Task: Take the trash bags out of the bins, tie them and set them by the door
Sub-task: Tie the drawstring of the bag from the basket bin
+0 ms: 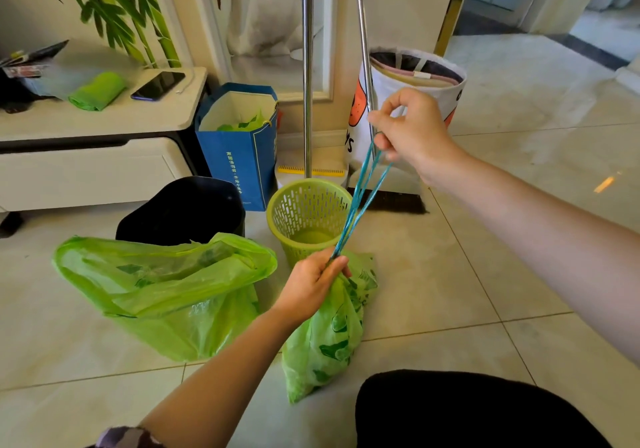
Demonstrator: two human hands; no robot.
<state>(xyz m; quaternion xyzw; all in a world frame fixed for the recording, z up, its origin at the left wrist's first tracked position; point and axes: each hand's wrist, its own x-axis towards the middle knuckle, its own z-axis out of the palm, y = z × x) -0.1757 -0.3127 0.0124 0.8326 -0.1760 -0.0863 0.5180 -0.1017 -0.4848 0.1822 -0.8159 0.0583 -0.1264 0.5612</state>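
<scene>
A small green trash bag (325, 336) hangs just above the tiled floor. My left hand (313, 284) grips its gathered neck. Teal drawstrings (360, 201) run up from the neck to my right hand (408, 128), which pinches them and holds them taut, raised above the bag. A second, larger green trash bag (162, 291) lies open on the floor to the left. Behind the bags stand a green perforated bin (304, 215) with no bag in it and a black bin (183, 208).
A blue paper bag (239, 156), a dustpan and broom with metal handles (307, 66), and a white fabric hamper (415, 76) stand along the wall. A low cabinet (97, 135) at left holds a phone and a green bag roll. A doorway (519, 0) opens at upper right.
</scene>
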